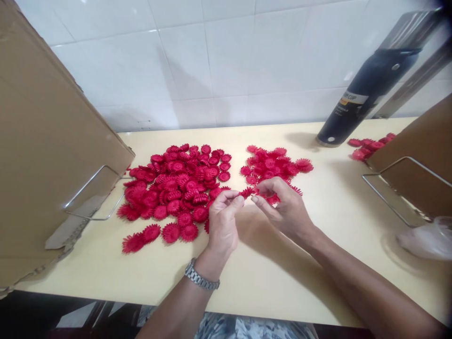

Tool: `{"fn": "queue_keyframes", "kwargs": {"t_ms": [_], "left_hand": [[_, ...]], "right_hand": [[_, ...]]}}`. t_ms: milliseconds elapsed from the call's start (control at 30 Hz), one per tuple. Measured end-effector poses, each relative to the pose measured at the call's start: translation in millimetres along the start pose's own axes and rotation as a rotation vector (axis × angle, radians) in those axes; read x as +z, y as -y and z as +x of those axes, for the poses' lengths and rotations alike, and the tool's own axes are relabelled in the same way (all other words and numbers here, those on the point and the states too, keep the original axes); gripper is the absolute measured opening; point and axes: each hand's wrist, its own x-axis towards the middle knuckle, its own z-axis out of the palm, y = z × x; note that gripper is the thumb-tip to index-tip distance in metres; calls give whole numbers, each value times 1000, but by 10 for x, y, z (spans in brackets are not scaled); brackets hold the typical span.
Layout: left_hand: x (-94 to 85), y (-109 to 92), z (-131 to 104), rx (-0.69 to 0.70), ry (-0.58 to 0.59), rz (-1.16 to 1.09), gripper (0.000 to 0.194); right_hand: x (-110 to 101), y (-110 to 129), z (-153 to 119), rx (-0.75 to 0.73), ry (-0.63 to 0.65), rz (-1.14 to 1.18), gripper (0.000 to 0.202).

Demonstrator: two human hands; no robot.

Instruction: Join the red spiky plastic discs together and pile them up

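Observation:
My left hand is closed, its thumb and fingers pinching a small red artificial flower with a fringed edge. At the flower's right side, my right hand is curled, with thumb and forefinger at its petals. To the left lies a large pile of red flowers with curled, cupped petals. Behind my right hand, a smaller heap of flatter red flowers spreads over the pale yellow table.
A cardboard box with a wire handle stands at left. Another cardboard piece with a wire stand is at right, near a clear plastic bag. A dark blue thermos stands by the tiled wall, near more red flowers.

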Motion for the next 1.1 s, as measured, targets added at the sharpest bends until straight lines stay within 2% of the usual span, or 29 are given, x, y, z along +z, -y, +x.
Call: {"fn": "queue_keyframes", "kwargs": {"t_ms": [100,267,367,433,600,733,867,1100], "left_hand": [[31,-5,-26,-22,-26,-57,11],[63,-29,-60,-176,99,-156,10],[50,-38,-51,-221,123,-146,11],[36,-37,-44,-218,118,-129,11],[0,2,-50,-110,132,-6,7],[-22,29,-66,-41,177,59,5],[-12,7,-78,-94,190,29,5],[0,-20,-71,-133,194,65,10]], "right_hand": [[23,18,-11,0,73,44,8],[49,-46,-43,-31,104,50,4],[23,-78,-47,-46,150,96,7],[-6,-71,-39,-13,174,155,9],[-85,-14,-3,190,225,385,10],[-110,-29,13,234,230,494,9],[-106,-54,15,267,262,619,11],[-110,-61,13,268,303,581,11]]}}
